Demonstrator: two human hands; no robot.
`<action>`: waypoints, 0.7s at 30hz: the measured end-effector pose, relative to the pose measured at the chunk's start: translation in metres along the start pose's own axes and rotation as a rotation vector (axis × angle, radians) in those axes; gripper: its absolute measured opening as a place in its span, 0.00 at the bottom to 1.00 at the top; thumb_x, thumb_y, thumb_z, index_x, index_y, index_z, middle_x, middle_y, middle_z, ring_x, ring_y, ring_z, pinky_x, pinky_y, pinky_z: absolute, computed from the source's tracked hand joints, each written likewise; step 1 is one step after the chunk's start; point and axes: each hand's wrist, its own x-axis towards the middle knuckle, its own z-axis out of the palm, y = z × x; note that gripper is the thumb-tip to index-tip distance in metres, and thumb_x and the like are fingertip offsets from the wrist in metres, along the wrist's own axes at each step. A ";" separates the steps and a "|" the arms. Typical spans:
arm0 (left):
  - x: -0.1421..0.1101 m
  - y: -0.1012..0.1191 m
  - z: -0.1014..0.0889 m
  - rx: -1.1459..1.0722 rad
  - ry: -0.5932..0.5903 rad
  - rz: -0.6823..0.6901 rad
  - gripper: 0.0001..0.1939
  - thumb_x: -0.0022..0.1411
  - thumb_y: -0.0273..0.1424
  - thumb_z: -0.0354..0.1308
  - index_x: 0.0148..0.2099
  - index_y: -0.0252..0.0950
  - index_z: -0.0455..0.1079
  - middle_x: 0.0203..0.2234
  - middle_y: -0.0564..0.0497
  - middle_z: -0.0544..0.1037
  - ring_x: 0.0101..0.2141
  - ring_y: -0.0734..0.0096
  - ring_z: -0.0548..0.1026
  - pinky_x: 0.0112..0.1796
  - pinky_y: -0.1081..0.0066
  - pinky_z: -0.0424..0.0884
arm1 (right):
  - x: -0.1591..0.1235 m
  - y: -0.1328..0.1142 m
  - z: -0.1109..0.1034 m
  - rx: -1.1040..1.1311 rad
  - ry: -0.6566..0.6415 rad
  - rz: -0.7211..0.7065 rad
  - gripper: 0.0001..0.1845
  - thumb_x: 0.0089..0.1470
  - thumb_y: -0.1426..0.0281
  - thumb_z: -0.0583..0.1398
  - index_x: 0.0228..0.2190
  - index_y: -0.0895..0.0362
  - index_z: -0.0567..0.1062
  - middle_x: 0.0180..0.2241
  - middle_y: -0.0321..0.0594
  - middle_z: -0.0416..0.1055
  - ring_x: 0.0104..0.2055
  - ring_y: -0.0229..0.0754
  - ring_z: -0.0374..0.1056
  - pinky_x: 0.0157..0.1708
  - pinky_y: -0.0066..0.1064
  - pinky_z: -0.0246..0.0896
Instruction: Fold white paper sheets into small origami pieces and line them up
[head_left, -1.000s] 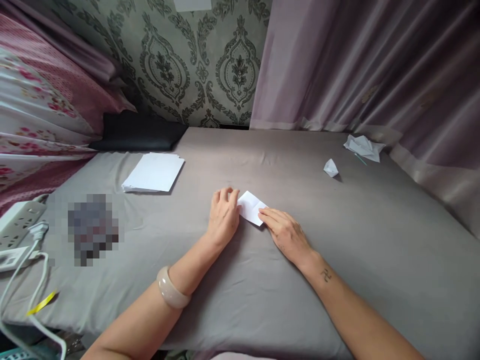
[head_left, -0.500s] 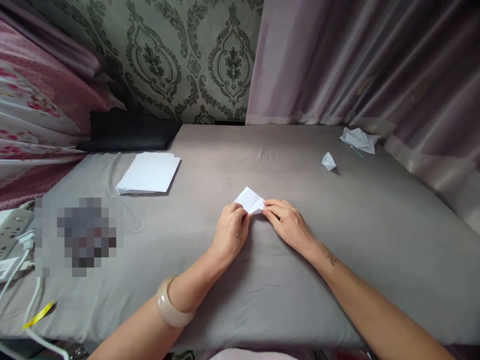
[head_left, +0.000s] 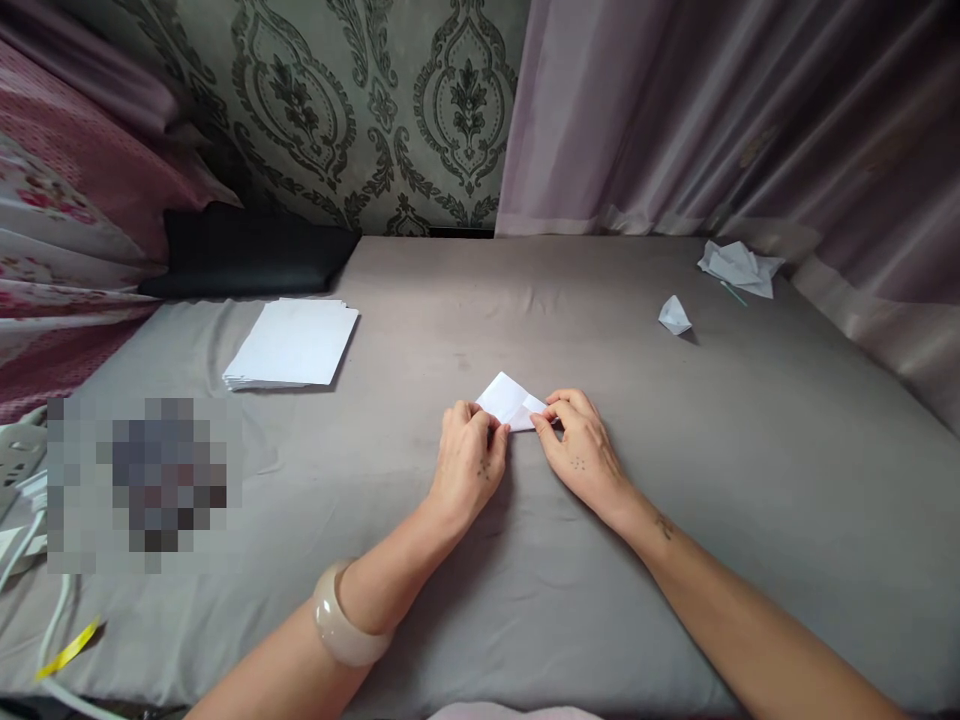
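A small folded sheet of white paper (head_left: 504, 396) lies on the grey cloth in front of me, one corner pointing away. My left hand (head_left: 469, 455), with a pale bangle on its forearm, pinches the paper's near left edge. At the right corner, my right hand (head_left: 581, 435) grips the paper between thumb and fingers. A small flap shows near the right fingertips. The fingers cover both side corners of the paper.
A stack of white paper (head_left: 292, 343) lies at the left, before a black folded item (head_left: 251, 252). Toward the back right are a small folded paper piece (head_left: 675, 316), crumpled papers (head_left: 739, 266) and a thin green stick (head_left: 734, 293). A yellow strip (head_left: 69, 650) and white cable (head_left: 56, 620) lie front left.
My right hand has shifted slightly right along the paper, and more of the paper's near right part shows. The whole view has shifted a little.
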 end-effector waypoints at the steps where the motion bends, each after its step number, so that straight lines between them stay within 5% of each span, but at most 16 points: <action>1: 0.000 0.000 0.000 -0.002 0.000 -0.008 0.07 0.64 0.30 0.52 0.34 0.35 0.69 0.36 0.44 0.68 0.40 0.62 0.66 0.43 0.60 0.67 | 0.000 0.000 0.001 -0.008 0.000 -0.005 0.09 0.58 0.67 0.56 0.28 0.56 0.70 0.40 0.46 0.69 0.42 0.45 0.67 0.43 0.38 0.63; 21: 0.004 0.003 0.000 -0.004 -0.045 -0.079 0.07 0.62 0.30 0.54 0.32 0.34 0.69 0.36 0.44 0.67 0.40 0.62 0.64 0.42 0.61 0.66 | -0.001 -0.002 0.004 -0.027 -0.008 -0.044 0.07 0.58 0.72 0.54 0.27 0.56 0.66 0.40 0.49 0.66 0.42 0.48 0.63 0.42 0.41 0.63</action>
